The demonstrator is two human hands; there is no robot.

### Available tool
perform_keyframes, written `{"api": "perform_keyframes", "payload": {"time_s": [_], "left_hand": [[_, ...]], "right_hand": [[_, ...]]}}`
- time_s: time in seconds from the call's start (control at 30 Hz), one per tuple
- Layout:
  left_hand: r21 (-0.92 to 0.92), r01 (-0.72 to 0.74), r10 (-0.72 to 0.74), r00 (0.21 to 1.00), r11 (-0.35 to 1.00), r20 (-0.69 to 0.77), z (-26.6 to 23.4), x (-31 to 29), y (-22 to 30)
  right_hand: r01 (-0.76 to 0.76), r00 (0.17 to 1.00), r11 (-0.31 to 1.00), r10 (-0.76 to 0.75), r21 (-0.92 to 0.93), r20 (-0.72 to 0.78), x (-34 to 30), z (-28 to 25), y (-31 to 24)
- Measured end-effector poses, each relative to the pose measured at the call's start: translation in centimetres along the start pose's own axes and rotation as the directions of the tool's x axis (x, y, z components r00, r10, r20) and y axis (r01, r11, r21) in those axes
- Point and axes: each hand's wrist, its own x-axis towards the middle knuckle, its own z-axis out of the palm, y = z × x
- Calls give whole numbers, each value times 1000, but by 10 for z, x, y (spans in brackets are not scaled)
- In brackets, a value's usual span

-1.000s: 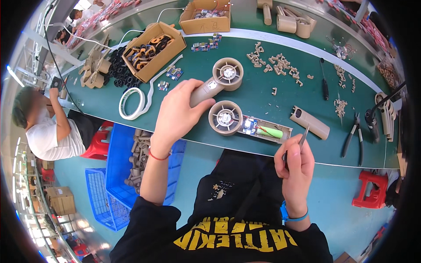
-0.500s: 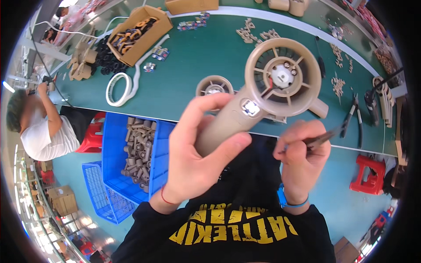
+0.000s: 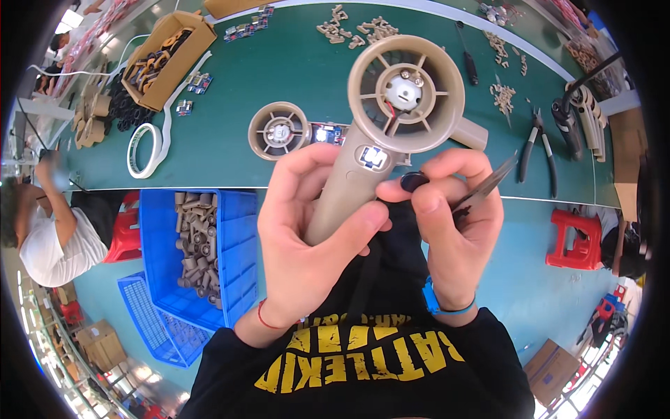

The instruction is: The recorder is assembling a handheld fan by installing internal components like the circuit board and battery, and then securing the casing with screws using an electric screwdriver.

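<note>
My left hand point(image 3: 293, 234) is wrapped round the handle of a beige handheld fan body point(image 3: 343, 195), its round head pointing up and away. Inside the ring are spokes and a white motor with a red wire; a white-lit cutout shows on the neck. My right hand point(image 3: 453, 216) pinches a small round black button-like piece point(image 3: 414, 181) just right of the handle. Pointed dark tweezers point(image 3: 494, 183) are tucked in the same hand, tips outward. Behind, a second fan body point(image 3: 252, 133) lies on the table beside a circuit board point(image 3: 326, 133), partly hidden.
On the green table point(image 3: 223, 143) are a white tape roll point(image 3: 132, 155), a cardboard box point(image 3: 190, 63) of parts, pliers point(image 3: 548, 157) and a screwdriver point(image 3: 470, 70). A blue crate point(image 3: 239, 230) of beige parts stands left. Beyond it sits a co-worker point(image 3: 63, 244). Right is a red stool point(image 3: 574, 241).
My right hand has come in toward the fan handle, and the black piece now shows at its fingertips. With the view shifted, the fan appears farther left and higher.
</note>
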Motion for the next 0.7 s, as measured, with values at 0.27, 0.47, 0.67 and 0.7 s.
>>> {"api": "perform_keyframes", "payload": {"time_s": [0.27, 0.47, 0.67, 0.7], "left_hand": [[-72, -31, 36, 997, 997, 63, -6, -2, -3], [22, -66, 63, 993, 998, 100, -10, -5, 3], [36, -121, 117, 989, 992, 90, -12, -3, 2], [30, -136, 133, 988, 990, 81, -12, -3, 2]], "right_hand": [[-26, 999, 1000, 26, 3, -22, -4, -4, -1], [-40, 999, 994, 39, 101, 8, -2, -11, -3], [-103, 995, 936, 91, 336, 51, 1, -13, -2], [-105, 994, 937, 92, 335, 53, 1, -13, -2]]}}
